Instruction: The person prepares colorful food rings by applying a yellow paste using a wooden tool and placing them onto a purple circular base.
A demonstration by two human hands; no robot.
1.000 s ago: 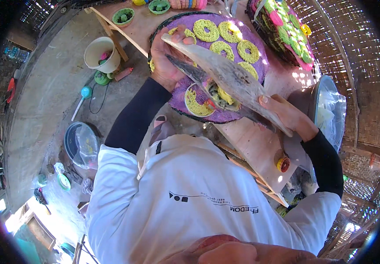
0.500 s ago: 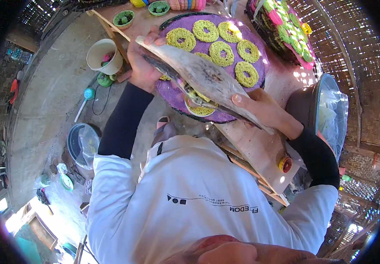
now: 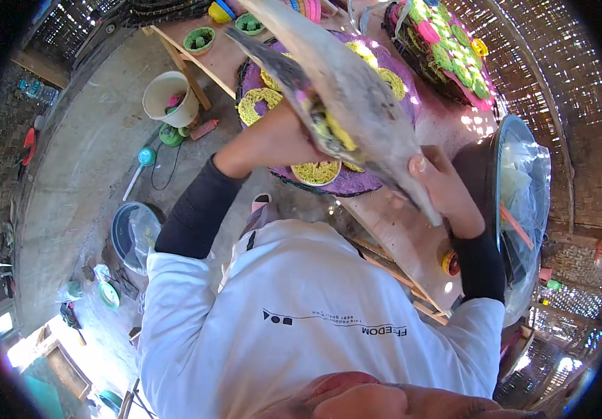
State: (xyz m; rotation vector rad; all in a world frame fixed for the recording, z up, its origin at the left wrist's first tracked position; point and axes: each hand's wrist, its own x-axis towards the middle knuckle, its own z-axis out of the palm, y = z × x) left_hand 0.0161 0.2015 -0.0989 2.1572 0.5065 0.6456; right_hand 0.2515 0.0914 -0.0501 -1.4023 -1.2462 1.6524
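A worn, greyish wooden press [image 3: 357,91] of two long boards, spread apart at the far end, hangs tilted over the round purple tray [image 3: 407,126]. Yellow-green strands [image 3: 334,133] cling to the fitting in its middle. My right hand [image 3: 447,192] is closed around its near right end, thumb on top. My left hand [image 3: 276,133] is at the press's middle, seemingly holding it from beneath; its fingertips are hidden. Rings of yellow-green strands [image 3: 390,82] lie on the tray, several partly covered by the press. Below the press, a pale-rimmed round mould [image 3: 316,183] shows strands inside.
At the right, another round tray [image 3: 486,103] bears green and pink pieces. Beside it stands a large dark tub [image 3: 479,157] with clear plastic. A white bucket [image 3: 192,108], a dark basin [image 3: 116,230] and a blue-headed stick [image 3: 146,157] are at the left. Green bowls [image 3: 198,40] sit at the table's far edge.
The far left end of the press has swung up and away, its boards spreading wider. My left hand has moved from that end to the press's middle; my right hand keeps the near end.
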